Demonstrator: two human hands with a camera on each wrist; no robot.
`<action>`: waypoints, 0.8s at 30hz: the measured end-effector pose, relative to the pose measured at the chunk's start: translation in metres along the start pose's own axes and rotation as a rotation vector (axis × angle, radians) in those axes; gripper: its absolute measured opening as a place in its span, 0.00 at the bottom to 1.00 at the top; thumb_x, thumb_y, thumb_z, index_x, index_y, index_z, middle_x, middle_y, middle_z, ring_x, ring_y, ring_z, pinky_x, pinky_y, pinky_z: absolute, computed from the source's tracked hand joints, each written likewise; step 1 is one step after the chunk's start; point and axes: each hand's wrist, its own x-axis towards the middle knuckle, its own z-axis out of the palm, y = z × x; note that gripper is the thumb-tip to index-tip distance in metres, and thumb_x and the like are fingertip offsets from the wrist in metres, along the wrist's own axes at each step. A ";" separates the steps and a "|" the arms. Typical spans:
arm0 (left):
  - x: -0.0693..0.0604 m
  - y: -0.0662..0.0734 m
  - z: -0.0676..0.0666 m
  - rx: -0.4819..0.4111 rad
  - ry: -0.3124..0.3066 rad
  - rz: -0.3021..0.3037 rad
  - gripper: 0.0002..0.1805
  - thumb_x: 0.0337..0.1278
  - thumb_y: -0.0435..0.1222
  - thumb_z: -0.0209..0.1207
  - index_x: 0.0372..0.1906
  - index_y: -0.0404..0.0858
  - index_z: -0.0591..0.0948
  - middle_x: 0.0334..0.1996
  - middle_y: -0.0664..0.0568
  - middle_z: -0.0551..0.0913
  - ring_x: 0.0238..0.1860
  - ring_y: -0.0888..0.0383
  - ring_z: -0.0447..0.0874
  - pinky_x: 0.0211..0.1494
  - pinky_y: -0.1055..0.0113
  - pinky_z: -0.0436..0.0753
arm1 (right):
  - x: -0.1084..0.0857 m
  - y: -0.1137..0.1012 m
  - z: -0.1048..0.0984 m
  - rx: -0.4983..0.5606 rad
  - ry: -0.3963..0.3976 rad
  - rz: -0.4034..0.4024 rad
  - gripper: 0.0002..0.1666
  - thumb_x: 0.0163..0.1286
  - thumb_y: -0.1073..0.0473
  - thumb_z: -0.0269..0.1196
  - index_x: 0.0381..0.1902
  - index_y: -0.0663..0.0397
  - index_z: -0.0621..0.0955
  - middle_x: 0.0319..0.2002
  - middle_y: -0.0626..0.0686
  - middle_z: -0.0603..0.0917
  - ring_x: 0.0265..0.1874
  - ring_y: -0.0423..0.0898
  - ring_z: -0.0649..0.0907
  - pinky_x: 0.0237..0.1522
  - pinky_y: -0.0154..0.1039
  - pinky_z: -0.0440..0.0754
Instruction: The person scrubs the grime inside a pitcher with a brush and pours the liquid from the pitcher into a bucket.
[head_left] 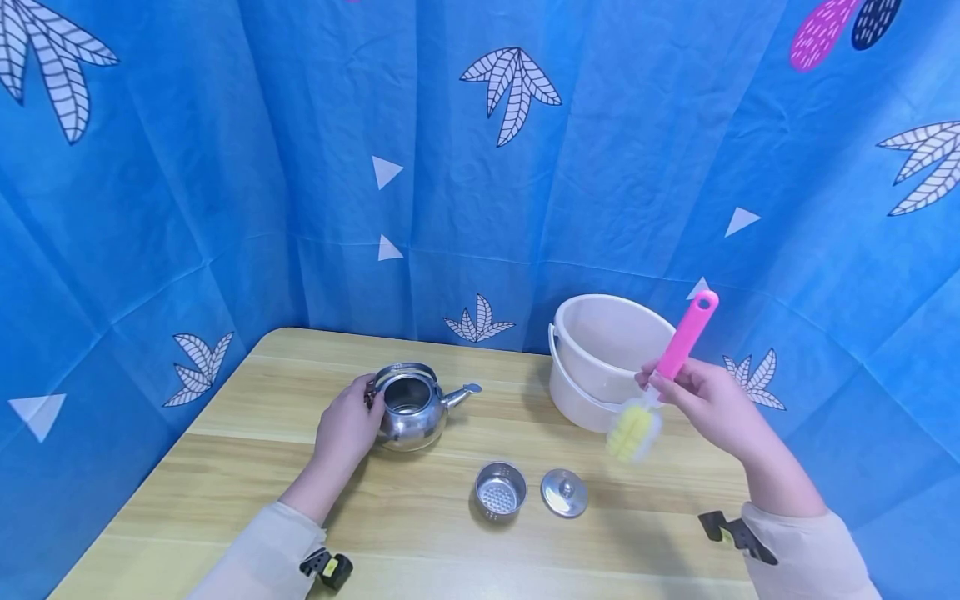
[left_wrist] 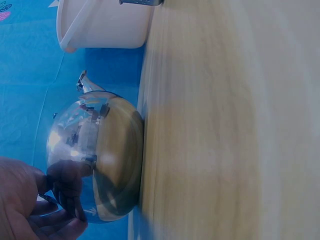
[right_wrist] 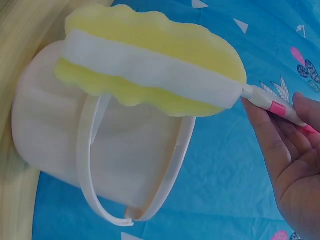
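A: Finger status?
B: L hand [head_left: 348, 423] gripped pot [head_left: 415, 432] at handle side, toward table's [head_left: 420, 537] back edge; R hand [head_left: 716, 407] pinched brush [head_left: 681, 343] by neck, near bucket [head_left: 611, 333].
A: Step, est.?
B: Prob. pot steadied, brush readied; next move prob. called for brush hd. at pot mouth.
A: Clearance?
B: Pot & bucket stood well apart; strainer [head_left: 501, 492] & lid [head_left: 565, 493] sat nearer front. Spout [head_left: 459, 397] & bucket rim were likely snag pts.

No readable text, brand or number for you in any view. Nearest you get to labels: a yellow patch [head_left: 331, 567] on your black left-wrist device [head_left: 342, 573] and a second yellow patch [head_left: 726, 536] on your black right-wrist device [head_left: 753, 543], both too small to read. Your metal kettle [left_wrist: 117, 165] shows a pale arrow-like mark [left_wrist: 90, 211]; can't tell print from reflection. Curtain [head_left: 465, 208]: leaf and triangle prints only, you'll read no lettering.
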 end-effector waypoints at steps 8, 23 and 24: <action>0.000 -0.001 0.000 0.002 -0.002 0.001 0.25 0.72 0.39 0.53 0.66 0.30 0.73 0.58 0.33 0.80 0.56 0.35 0.81 0.55 0.41 0.80 | 0.010 -0.006 0.004 0.028 0.006 -0.007 0.13 0.75 0.63 0.60 0.52 0.63 0.84 0.44 0.57 0.89 0.44 0.36 0.87 0.46 0.27 0.82; -0.001 -0.001 0.000 -0.009 0.004 0.009 0.24 0.72 0.39 0.53 0.66 0.29 0.73 0.58 0.32 0.80 0.57 0.35 0.80 0.56 0.41 0.79 | 0.029 -0.022 0.013 0.136 -0.005 -0.058 0.13 0.74 0.65 0.60 0.52 0.65 0.83 0.43 0.58 0.88 0.44 0.40 0.87 0.46 0.30 0.84; -0.001 -0.001 0.000 -0.010 0.004 0.010 0.24 0.72 0.39 0.53 0.66 0.29 0.73 0.58 0.32 0.80 0.57 0.35 0.80 0.56 0.41 0.79 | 0.030 -0.023 0.013 0.145 -0.006 -0.057 0.13 0.74 0.65 0.60 0.52 0.65 0.83 0.43 0.58 0.88 0.44 0.40 0.87 0.47 0.31 0.84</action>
